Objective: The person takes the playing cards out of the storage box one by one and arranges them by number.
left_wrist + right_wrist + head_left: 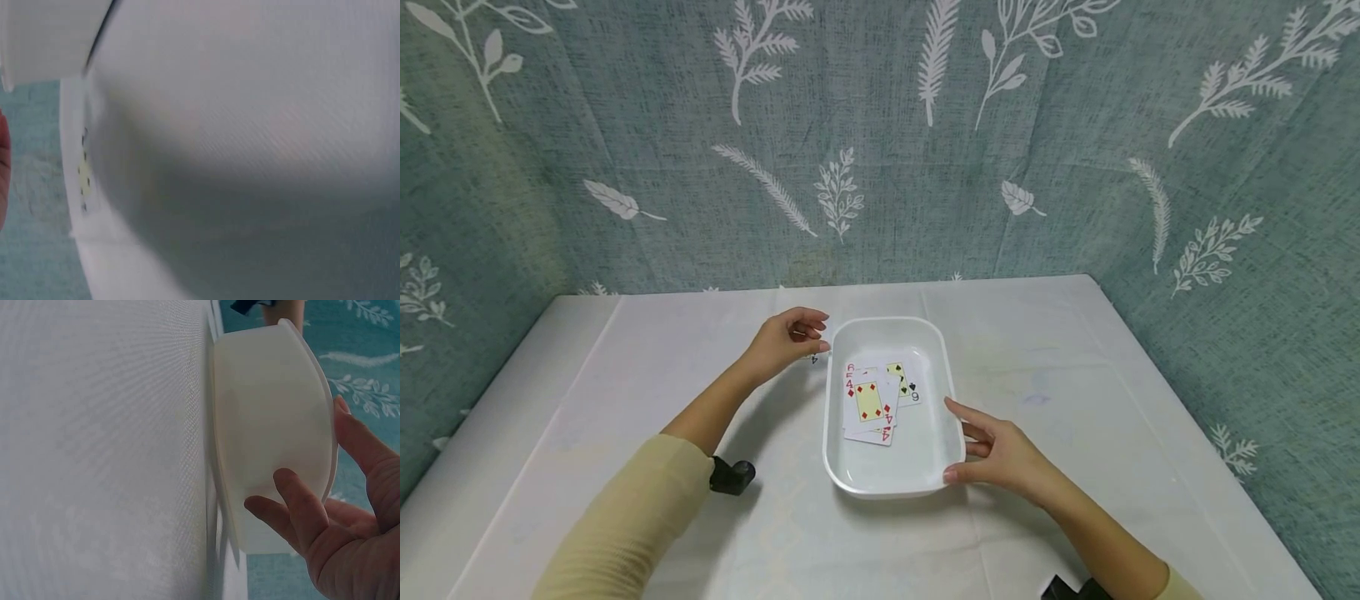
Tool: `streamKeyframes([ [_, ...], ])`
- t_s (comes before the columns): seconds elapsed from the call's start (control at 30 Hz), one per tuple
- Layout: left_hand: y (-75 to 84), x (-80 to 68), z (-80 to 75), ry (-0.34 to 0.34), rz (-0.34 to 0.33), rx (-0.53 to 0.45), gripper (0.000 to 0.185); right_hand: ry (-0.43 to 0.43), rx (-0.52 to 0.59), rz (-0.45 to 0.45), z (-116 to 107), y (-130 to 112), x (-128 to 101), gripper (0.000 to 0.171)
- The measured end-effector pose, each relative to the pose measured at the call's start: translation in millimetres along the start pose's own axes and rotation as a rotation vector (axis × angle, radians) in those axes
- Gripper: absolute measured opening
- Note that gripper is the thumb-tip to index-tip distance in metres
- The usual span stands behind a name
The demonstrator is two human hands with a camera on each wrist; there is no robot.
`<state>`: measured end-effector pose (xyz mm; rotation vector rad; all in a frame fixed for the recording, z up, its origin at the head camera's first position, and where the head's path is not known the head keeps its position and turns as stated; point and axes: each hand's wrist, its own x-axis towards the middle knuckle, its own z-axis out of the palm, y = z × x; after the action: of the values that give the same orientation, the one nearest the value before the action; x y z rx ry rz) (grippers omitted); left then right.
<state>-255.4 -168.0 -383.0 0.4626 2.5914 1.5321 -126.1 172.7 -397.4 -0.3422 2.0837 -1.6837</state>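
Observation:
A white rectangular tray (925, 450) stands on the table. Inside it lie overlapping playing cards, a four of diamonds (870, 402) on top and a spade card (906, 387) partly covered. My right hand (1003, 454) holds the tray at its near right corner. The right wrist view shows the thumb at the rim and fingertips on the outer wall of the tray (269, 419). My left hand (782, 342) hovers by the tray's far left side, fingers loosely bent with nothing visible in them. Under it another card (84, 175) lies on the table, mostly hidden in the head view.
White cloth covers the table (1045, 375). A green leaf-patterned curtain (880, 192) hangs behind and along both sides. Black wrist straps (732, 476) show on both forearms.

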Motion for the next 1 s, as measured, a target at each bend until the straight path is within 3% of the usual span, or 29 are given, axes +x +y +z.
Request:
streamKeyframes([
  [0.27, 20.1, 1.0, 12.1, -0.038, 0.043, -0.02, 0.048, -0.002, 0.0, 0.005, 0.5, -1.0, 0.1, 0.097],
  [0.47, 28.0, 10.0, 23.4, -0.097, 0.107, 0.029, 0.051, -0.002, -0.001, -0.001, 0.9, -1.9, 0.7, 0.097],
  [0.67, 37.3, 20.8, 33.9, -0.249, 0.093, 0.044, 0.055, -0.003, 0.003, 0.001, 0.9, -2.6, 0.3, 0.097],
  [0.9, 41.8, 34.1, 46.9, -0.469, 0.136, 0.206, 0.047, -0.011, -0.007, -0.012, 0.8, -2.7, -0.1, 0.095],
  [1.0, 41.1, 40.5, 50.8, -0.532, 0.145, 0.283, 0.043, -0.014, -0.003, -0.021, 1.0, -2.3, 0.5, 0.095],
])
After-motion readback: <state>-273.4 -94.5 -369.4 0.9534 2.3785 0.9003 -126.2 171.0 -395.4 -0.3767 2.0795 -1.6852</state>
